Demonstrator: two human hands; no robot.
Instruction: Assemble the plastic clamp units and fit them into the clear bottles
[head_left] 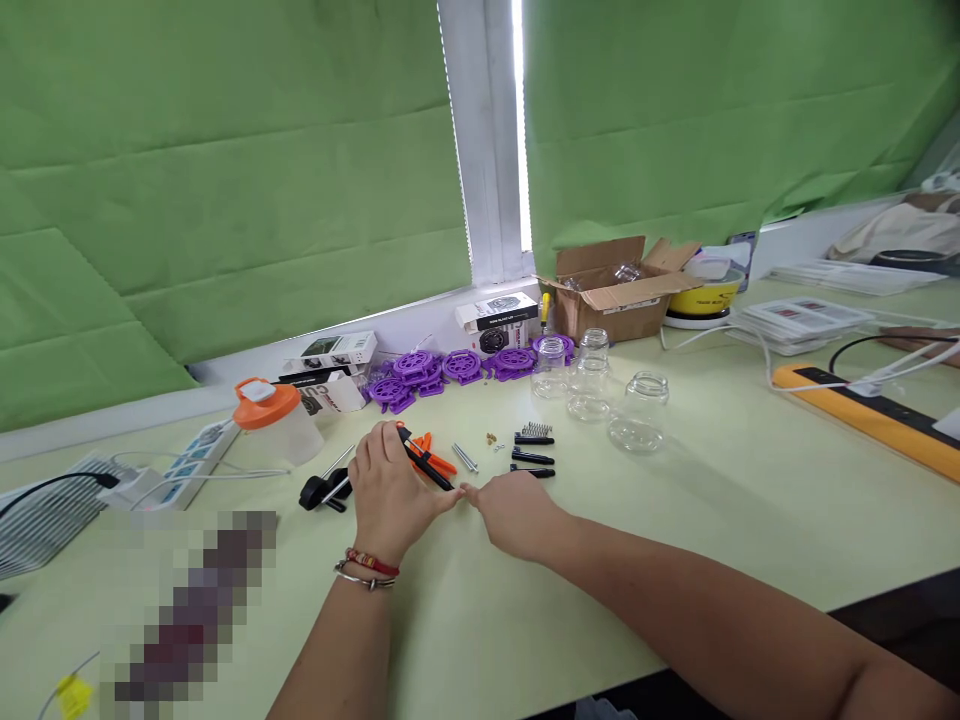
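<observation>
My left hand (394, 480) is closed around a black rod-like part (431, 466) that slants down to the right. The fingertips of my right hand (517, 510) are closed at the lower end of that part; what they pinch, if anything, is too small to tell. Orange pieces (442, 459) lie just behind the part. Silver screws (466, 458), small brass bits (491, 438), springs (537, 429) and several black parts (533, 456) lie beyond my hands. Left of my left hand is a black piece with metal rods (322, 490).
Purple wheel-shaped parts (462, 366) and small boxes (499, 323) line the back. Clear jars (639, 415) and an open carton (619, 300) stand right of centre. An orange-lidded cup (277, 415) and power strip (199, 455) are left; an orange strip (862, 410) is right.
</observation>
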